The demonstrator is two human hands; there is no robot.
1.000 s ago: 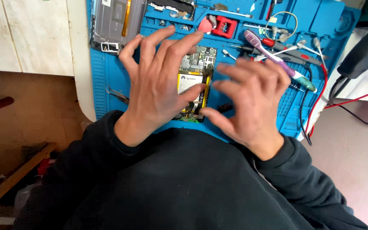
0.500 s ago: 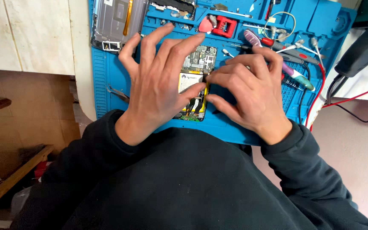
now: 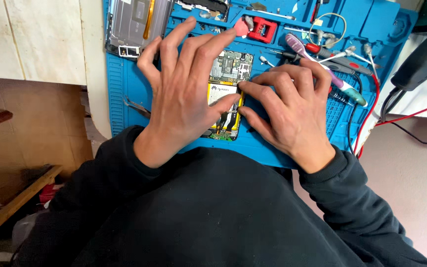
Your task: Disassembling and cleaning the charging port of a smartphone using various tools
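At the centre of the blue repair mat (image 3: 124, 94), the opened smartphone (image 3: 228, 74) lies pinned under the left hand (image 3: 186, 94), fingers spread flat, while the right hand (image 3: 292, 111), at 3 o'clock, pinches its edge with curled fingertips.

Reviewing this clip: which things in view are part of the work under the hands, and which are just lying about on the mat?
In hand:
- opened phone, lying on the blue mat
- left hand, flat over the phone
- right hand, fingertips at the phone's edge

Lying about:
- grey back cover
- tweezers
- red square tool
- toothbrush
- screwdrivers
- red cable
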